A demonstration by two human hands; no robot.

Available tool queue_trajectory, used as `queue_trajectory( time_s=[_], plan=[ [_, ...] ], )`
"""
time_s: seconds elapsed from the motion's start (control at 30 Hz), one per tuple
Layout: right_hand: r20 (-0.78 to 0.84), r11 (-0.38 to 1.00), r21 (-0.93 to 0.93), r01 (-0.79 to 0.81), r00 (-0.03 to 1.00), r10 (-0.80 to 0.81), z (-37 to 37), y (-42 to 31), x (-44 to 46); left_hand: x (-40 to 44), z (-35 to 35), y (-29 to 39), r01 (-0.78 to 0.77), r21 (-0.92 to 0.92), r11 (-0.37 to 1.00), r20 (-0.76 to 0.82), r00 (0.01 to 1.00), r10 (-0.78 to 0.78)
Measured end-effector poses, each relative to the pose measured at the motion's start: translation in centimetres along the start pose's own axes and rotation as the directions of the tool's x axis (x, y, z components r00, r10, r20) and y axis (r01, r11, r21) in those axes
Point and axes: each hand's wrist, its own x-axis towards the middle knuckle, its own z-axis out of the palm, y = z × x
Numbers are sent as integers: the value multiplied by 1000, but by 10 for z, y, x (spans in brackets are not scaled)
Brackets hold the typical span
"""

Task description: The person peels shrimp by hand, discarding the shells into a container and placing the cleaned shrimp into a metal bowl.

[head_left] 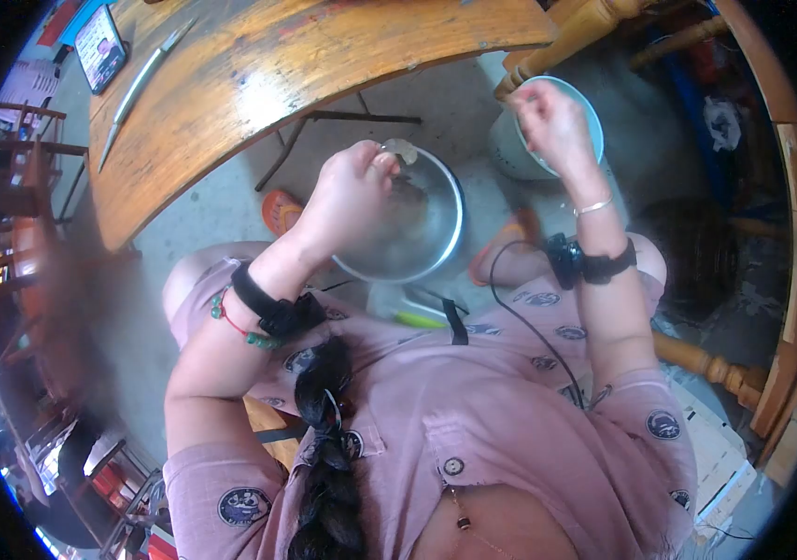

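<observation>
My left hand (354, 194) is closed, its thumb and fingers pinching a thin, pale, greyish translucent piece (403, 151) above the far rim of a round metal basin (459, 219). What lies inside the basin is blurred, with some greyish-brown matter partly hidden by the hand. Over a pale bucket (596, 121) on the right, my right hand (550, 119) has its fingers drawn together. Whether anything is between those fingertips is too small and blurred to tell.
A wooden table (324, 51) curves across the front, bearing a propped phone (100, 51) and a long, thin silvery object (141, 89). Turned wooden legs (585, 33) stand at the far right. Two orange sandals, one at the left (281, 212), flank the basin. A cable (524, 313) hangs from my right wrist strap.
</observation>
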Motion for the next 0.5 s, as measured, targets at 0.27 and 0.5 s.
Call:
queue_trajectory(
  time_s=[0.27, 0.5],
  plan=[
    [-33, 884, -431, -178, 983, 182, -6, 144, 31, 3, 5, -2, -133, 84, 988, 136, 983, 121],
    [23, 894, -418, -162, 982, 189, -8, 129, 35, -7, 2, 15, 126, -85, 988, 135, 984, -113]
  ],
)
